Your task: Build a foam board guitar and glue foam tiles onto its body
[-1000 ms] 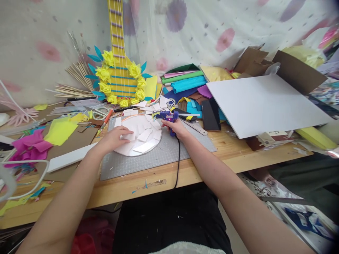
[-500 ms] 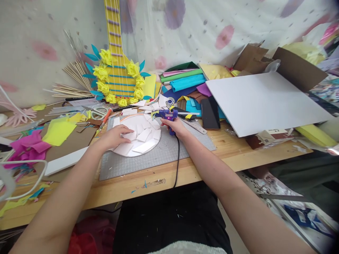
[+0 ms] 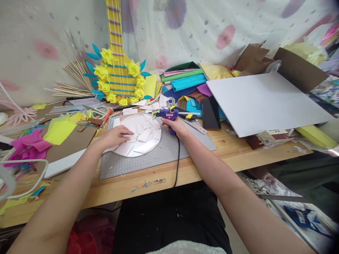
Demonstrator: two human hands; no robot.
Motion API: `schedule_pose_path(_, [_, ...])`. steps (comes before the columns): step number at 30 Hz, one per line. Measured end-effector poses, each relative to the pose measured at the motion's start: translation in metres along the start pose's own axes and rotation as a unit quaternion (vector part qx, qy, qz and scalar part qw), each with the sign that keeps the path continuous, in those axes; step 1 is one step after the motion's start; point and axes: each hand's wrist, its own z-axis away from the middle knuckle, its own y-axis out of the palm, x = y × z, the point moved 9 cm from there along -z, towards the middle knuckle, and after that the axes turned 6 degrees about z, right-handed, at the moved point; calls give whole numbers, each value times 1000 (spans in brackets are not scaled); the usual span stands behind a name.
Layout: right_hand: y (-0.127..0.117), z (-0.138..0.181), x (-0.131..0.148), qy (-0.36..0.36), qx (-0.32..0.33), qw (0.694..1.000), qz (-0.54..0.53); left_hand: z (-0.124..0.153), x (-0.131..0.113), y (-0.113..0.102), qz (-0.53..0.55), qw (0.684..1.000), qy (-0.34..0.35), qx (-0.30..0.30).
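On the grey cutting mat [image 3: 116, 170] lies a rounded white board [image 3: 129, 121] covered in part by flat white pieces [image 3: 144, 134], some overlapping. My left hand [image 3: 116, 137] rests over its left side, fingers stretched and touching the white pieces, with a gap between thumb and fingers. My right hand [image 3: 175, 127] is wrapped round the handle of a purple-blue hot glue gun [image 3: 166, 114]. A glue stick [image 3: 188, 113] pokes out of its back, and its nozzle points left over the board's upper right edge. The black cord [image 3: 177, 162] hangs over the table edge.
A yellow paper-flowered guitar model [image 3: 120, 81] stands behind. Right of the mat are a phone [image 3: 210, 113] and a large white panel [image 3: 265, 102]. Scissors [image 3: 99, 112], a metal ruler [image 3: 194, 126] and a white strip [image 3: 65, 163] lie around the mat. Rolled coloured paper [image 3: 186, 83] is stacked behind.
Almost nothing differs. The view has shifted very slightly; both hands and the glue gun keep their places over the board.
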Motion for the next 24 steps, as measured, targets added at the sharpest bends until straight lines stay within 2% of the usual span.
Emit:
schedule_pose_path(17, [-1, 1, 1, 11, -10, 1000, -13, -2, 3, -4, 1, 1000, -23, 2])
schedule_pose_path(20, [-2, 1, 1, 14, -17, 1000, -18, 0, 2, -17, -17, 999, -20, -37])
schedule_pose_path(24, [-7, -1, -4, 30, -43, 998, -29, 4, 2, -46, -27, 993, -19, -114])
